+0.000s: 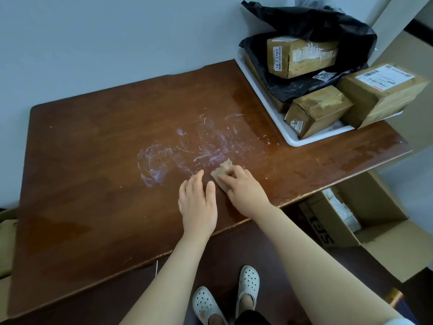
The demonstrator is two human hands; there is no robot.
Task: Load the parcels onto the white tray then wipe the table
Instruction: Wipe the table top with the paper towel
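Note:
A white tray (290, 140) stands at the back right of the brown wooden table (98, 165). It carries several cardboard parcels (314, 111) and black plastic mailer bags (325, 24). White smears (178, 151) cover the table's middle. My right hand (246, 188) presses a small tan cloth (221, 171) onto the tabletop just right of the smears. Beside it my left hand (196, 202) lies flat on the wood, fingers together, holding nothing.
A pale wall runs behind the table. On the floor at the right stands an open cardboard box (365, 221) with packets inside. The table's front edge runs diagonally past my forearms, and my feet in white clogs (248, 282) stand below it.

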